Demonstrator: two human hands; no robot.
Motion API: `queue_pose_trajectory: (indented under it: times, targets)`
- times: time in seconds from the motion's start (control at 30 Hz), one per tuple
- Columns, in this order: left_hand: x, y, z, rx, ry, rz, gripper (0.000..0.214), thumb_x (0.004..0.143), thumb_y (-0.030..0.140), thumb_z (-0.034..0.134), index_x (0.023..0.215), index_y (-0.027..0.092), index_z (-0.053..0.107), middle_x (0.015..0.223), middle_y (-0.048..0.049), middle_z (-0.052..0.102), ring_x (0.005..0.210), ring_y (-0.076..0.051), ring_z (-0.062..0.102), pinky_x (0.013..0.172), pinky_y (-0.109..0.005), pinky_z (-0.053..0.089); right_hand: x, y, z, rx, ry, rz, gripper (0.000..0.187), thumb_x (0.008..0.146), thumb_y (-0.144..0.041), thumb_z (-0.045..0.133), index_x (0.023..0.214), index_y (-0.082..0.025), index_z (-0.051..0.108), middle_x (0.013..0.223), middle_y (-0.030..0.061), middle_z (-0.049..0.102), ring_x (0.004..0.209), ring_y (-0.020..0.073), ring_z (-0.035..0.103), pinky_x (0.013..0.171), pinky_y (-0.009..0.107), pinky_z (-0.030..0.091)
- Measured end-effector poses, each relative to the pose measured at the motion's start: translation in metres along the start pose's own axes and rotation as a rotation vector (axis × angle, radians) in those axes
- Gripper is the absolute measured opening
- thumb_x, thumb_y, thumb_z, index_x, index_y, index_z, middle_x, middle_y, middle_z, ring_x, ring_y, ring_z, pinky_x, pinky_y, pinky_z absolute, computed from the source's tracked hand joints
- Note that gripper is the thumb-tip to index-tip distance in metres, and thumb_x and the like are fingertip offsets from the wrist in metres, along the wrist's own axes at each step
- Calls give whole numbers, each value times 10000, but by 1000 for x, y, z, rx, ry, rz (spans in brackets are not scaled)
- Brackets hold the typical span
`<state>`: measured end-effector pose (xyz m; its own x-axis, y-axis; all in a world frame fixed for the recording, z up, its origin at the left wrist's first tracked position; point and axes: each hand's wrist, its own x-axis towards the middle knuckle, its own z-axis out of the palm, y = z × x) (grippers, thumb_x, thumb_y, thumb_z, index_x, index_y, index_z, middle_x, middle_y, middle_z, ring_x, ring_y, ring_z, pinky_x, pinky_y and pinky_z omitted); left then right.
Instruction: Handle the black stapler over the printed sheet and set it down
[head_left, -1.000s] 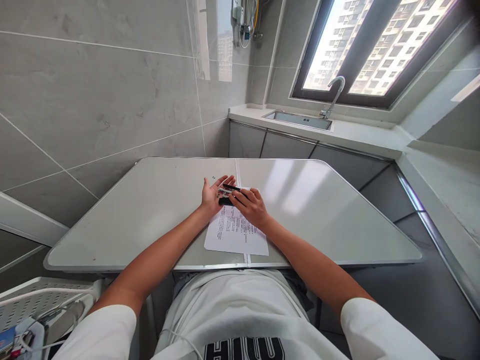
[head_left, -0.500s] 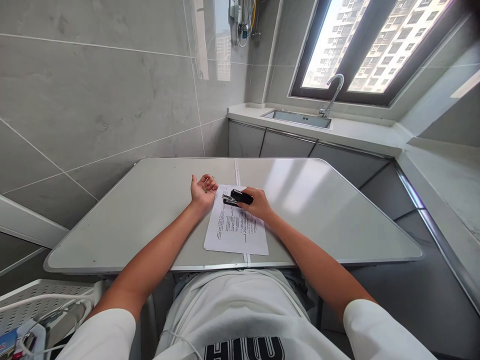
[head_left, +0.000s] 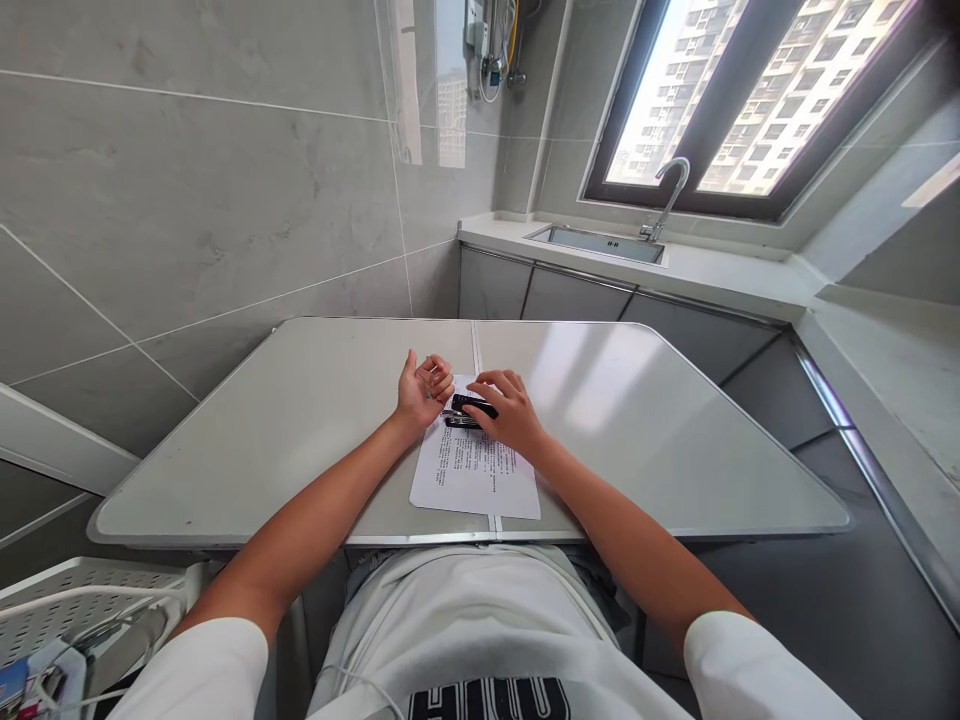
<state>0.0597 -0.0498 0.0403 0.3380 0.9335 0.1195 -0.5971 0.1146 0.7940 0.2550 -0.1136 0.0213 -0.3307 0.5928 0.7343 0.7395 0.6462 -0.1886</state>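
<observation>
Black stapler, silvery inside, over printed sheet; right hand holding it; left hand half-curled, contents unclear.

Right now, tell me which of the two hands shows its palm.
The left hand, fingers partly curled. The right hand instead shows its back, at the black stapler.

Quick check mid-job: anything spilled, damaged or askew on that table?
No obvious spill or damage. The printed sheet sits slightly askew: its bottom edge slants against the near edge of the table. The black stapler, at the right hand, shows nothing odd.
</observation>
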Motion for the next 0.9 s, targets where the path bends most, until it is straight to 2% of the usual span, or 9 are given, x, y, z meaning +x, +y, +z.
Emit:
queue_pose_trajectory:
  times: [0.1,0.2,0.3,0.43,0.57,0.7,0.77,0.8,0.9]
  targets:
    - [-8,3,11,46,-97,-22,633,1013,742,396,770,187,579,626,28,423,410,-58,242,416,-262,265,-1,-21,2,-154,39,-195,185,1050,-277,619,1196,-260,730,1223,82,734,1060,231,630,994,408,464]
    - [-20,6,23,141,-180,67,673,990,774,405,752,176,603,638,21,425,461,-68,320,461,-251,307,-4,-36,10,-271,98,-342,214,1027,-181,632,1195,-276,725,1270,44,737,1077,200,638,986,383,462]
    - [-32,5,33,265,-259,159,710,974,799,393,737,172,627,669,5,437,541,-94,371,520,-259,339,-8,-39,16,-331,174,-434,203,998,-133,665,1121,-278,737,1258,19,747,1101,189,638,959,377,471]
    - [-40,1,38,398,-384,208,736,966,821,363,768,173,649,727,-6,454,580,-112,355,571,-291,346,-14,-34,20,-375,225,-459,172,985,-155,685,1039,-302,756,1224,-5,762,1053,189,655,925,380,507]
    - [-41,0,38,451,-460,211,690,979,800,361,841,185,643,750,-11,455,635,-138,373,632,-310,370,-14,-29,21,-381,249,-415,207,973,-157,691,1072,-324,762,1191,-28,773,1017,186,672,929,378,517]
    - [-42,1,40,501,-501,237,665,993,784,332,891,196,625,780,-24,475,678,-161,419,667,-328,401,-10,-28,17,-314,372,-437,239,966,-129,683,1044,-343,757,1124,-80,777,948,145,659,943,351,485]
    - [-42,3,43,543,-486,320,661,1021,747,274,913,199,627,846,-47,518,737,-180,468,728,-349,436,-8,-26,13,-278,398,-438,220,973,-127,678,1024,-330,746,1102,-87,783,896,133,643,931,349,467]
    - [-41,4,44,580,-438,382,644,1036,720,256,930,203,626,889,-58,542,777,-190,491,769,-360,450,-8,-24,10,-273,387,-435,205,979,-132,678,1016,-324,738,1092,-84,788,870,132,635,921,353,458]
    - [-32,10,39,815,-139,567,453,1068,584,353,971,220,606,976,-67,585,881,-206,534,871,-372,464,-8,-14,0,-291,294,-401,166,990,-147,682,1000,-310,715,1087,-63,797,831,141,621,900,369,435]
